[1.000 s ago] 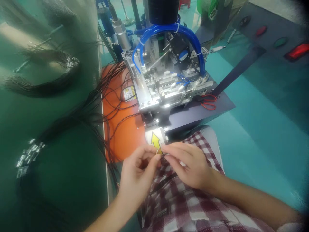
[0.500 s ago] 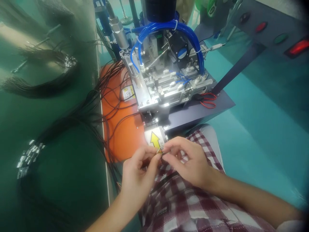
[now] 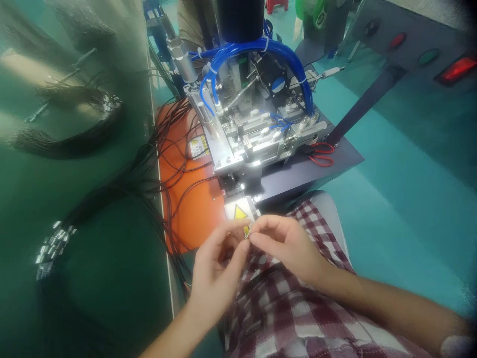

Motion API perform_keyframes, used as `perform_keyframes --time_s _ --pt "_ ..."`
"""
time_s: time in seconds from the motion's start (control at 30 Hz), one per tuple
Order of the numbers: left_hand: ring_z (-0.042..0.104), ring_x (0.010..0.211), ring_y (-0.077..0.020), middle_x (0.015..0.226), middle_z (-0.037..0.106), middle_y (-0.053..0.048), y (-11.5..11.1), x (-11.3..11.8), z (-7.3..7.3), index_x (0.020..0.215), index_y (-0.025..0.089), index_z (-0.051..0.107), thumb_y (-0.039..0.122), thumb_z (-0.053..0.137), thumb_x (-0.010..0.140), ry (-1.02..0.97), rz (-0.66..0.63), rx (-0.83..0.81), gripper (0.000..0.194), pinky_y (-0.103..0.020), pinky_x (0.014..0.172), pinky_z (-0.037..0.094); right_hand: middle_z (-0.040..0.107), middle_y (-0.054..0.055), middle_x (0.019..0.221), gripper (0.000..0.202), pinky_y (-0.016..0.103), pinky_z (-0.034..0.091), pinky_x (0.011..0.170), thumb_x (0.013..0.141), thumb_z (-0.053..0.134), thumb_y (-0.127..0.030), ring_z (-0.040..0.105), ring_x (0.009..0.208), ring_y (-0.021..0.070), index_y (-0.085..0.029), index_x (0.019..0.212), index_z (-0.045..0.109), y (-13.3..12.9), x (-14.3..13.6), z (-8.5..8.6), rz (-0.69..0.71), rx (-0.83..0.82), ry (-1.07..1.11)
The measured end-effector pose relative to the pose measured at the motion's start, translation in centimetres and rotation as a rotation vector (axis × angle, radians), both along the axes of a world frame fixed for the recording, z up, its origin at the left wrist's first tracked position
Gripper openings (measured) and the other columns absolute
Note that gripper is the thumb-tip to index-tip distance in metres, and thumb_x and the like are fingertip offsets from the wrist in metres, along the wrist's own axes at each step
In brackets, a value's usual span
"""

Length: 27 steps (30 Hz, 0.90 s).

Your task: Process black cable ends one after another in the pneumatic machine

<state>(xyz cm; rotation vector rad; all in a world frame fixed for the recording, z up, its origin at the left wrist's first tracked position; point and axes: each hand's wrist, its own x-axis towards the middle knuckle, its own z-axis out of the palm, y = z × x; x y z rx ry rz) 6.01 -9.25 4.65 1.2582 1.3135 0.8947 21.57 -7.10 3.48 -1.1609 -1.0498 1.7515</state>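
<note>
In front of my lap, my left hand (image 3: 218,263) and my right hand (image 3: 288,248) meet at their fingertips. Between them is the small light-coloured end of a thin wire (image 3: 247,235). My right thumb and forefinger pinch it. On the other side my left thumb presses against it, while the left forefinger is raised and stretched toward the right fingertips. The other left fingers curl behind and are partly hidden. Just beyond the hands lies a white label with a yellow arrow (image 3: 240,211) on the machine's front.
A metal machine (image 3: 257,139) with blue hoses (image 3: 257,44) stands ahead. Red-handled cutters (image 3: 322,154) lie on its base. Black cables (image 3: 112,179) cross the orange plate (image 3: 190,214) from the green table (image 3: 112,248) at left. A button panel (image 3: 413,49) is at upper right.
My left forefinger has lifted and straightened away from the thumb. The right fingertips have closed in against the left thumb. The view has shifted slightly.
</note>
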Motion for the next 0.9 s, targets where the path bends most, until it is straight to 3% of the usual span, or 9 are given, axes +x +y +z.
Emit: perform_keyframes --time_s 0.13,0.23,0.33,0.4,0.47,0.6,0.67,0.77,0.9 --pt "0.057 0.055 -0.0110 0.063 0.059 0.002 0.5 -0.4 0.1 0.092 0.018 0.063 0.029 0.064 0.085 -0.106 0.048 -0.124 0.013 -0.022 0.054 0.044 0.062 -0.002 0.067 0.008 0.022 0.047 0.056 0.081 0.060 -0.019 0.056 0.059 0.0099 -0.016 0.074 0.061 -0.3 -0.1 -0.1 0.015 0.039 -0.039" --pt "0.055 0.053 -0.0111 0.062 0.059 0.002 0.3 -0.4 -0.2 0.084 0.018 0.061 0.030 0.064 0.085 -0.107 0.062 -0.142 0.012 -0.023 0.051 0.042 0.059 -0.002 0.068 0.008 0.021 0.042 0.051 0.080 0.060 -0.016 0.051 0.055 0.0084 -0.017 0.072 0.060 -0.6 0.0 -0.1 -0.018 0.237 -0.213" --pt "0.052 0.056 -0.0101 0.068 0.058 0.002 -0.2 -0.1 -0.4 0.081 0.019 0.061 0.025 0.060 0.087 0.030 0.084 0.041 0.009 -0.023 0.053 0.040 0.055 -0.003 0.065 0.011 0.021 0.038 0.049 0.078 0.060 -0.013 0.047 0.053 0.0077 -0.017 0.068 0.058 -0.6 0.0 -0.1 -0.030 0.333 -0.306" --pt "0.054 0.066 -0.0117 0.075 0.059 0.000 -0.4 0.0 -0.4 0.081 0.021 0.062 0.019 0.059 0.086 0.165 0.086 0.233 0.007 -0.024 0.060 0.043 0.051 -0.005 0.059 0.009 0.020 0.036 0.045 0.080 0.059 -0.015 0.044 0.049 0.0073 -0.018 0.071 0.057 -0.4 -0.1 -0.2 -0.004 0.209 -0.245" --pt "0.056 0.072 -0.0125 0.082 0.061 -0.001 -0.4 0.1 -0.3 0.085 0.022 0.063 0.016 0.059 0.086 0.206 0.061 0.303 0.007 -0.024 0.065 0.045 0.048 -0.007 0.056 0.009 0.019 0.033 0.042 0.081 0.059 -0.018 0.041 0.045 0.0064 -0.018 0.073 0.056 -0.2 -0.2 -0.1 0.007 0.098 -0.170" --pt "0.057 0.064 -0.0107 0.082 0.063 0.000 0.2 -0.3 0.5 0.109 0.024 0.057 0.024 0.062 0.086 0.023 -0.010 0.002 0.024 -0.023 0.061 0.048 0.054 -0.005 0.063 0.009 0.019 0.037 0.046 0.082 0.059 -0.016 0.046 0.050 0.0065 -0.017 0.073 0.057 0.0 -0.2 -0.1 -0.051 0.190 -0.146" --pt "0.055 0.056 -0.0093 0.074 0.063 0.000 0.5 -0.5 0.7 0.103 0.020 0.060 0.028 0.065 0.084 -0.028 -0.007 -0.106 0.021 -0.022 0.055 0.046 0.058 -0.003 0.068 0.009 0.021 0.040 0.050 0.081 0.059 -0.016 0.049 0.055 0.0076 -0.017 0.073 0.059 0.0 -0.2 -0.2 -0.060 0.250 -0.169" --pt "0.049 0.047 -0.0060 0.067 0.061 0.002 0.7 -0.7 0.4 0.087 0.016 0.062 0.029 0.068 0.082 -0.089 0.099 -0.130 0.015 -0.020 0.047 0.040 0.056 -0.004 0.063 0.007 0.020 0.038 0.045 0.083 0.060 -0.020 0.046 0.049 0.0069 -0.017 0.076 0.061 0.0 -0.2 -0.4 -0.048 0.172 -0.147" --pt "0.048 0.046 -0.0042 0.067 0.061 0.002 0.9 -0.9 -0.1 0.087 0.016 0.063 0.029 0.068 0.083 -0.182 0.147 -0.179 0.014 -0.018 0.045 0.036 0.055 -0.005 0.061 0.006 0.020 0.036 0.041 0.083 0.061 -0.022 0.044 0.046 0.0065 -0.018 0.085 0.064 0.2 -0.3 -0.8 -0.067 0.200 -0.194"
